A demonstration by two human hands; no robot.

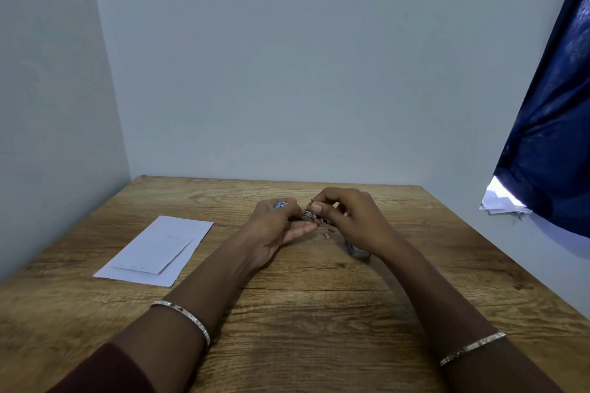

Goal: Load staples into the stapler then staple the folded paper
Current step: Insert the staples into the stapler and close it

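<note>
My left hand (274, 226) grips a small stapler (305, 216), whose metal part shows between my hands and whose blue end (281, 204) sticks out behind my fingers. My right hand (348, 217) pinches a short strip of staples (311, 202) right at the stapler's metal part. A loose bit of staples (327, 235) lies on the table just below my hands. The folded white paper (156, 250) lies flat to the left, apart from both hands.
A small grey box-like object (359, 251) lies on the wooden table (319, 313), half hidden under my right wrist. Walls close off the back and left. A dark blue curtain (549, 137) hangs past the table's right edge.
</note>
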